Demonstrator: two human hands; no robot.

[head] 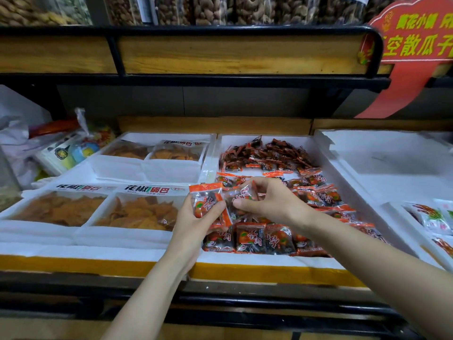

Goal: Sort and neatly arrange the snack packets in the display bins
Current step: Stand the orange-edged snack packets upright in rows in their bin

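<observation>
Head view: over the middle bin (257,263), near its left wall, my left hand (196,217) grips a snack packet (205,200). It stands upright, long axis vertical, orange seal on top, rising past my thumb. Just right of it, my right hand (267,201) pinches a second packet (237,193), tilted, tucked under my curled fingers.

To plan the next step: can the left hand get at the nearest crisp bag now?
Probably yes: the crisp bag lies uncovered right beside the left hand, but that hand holds a snack packet.
</observation>
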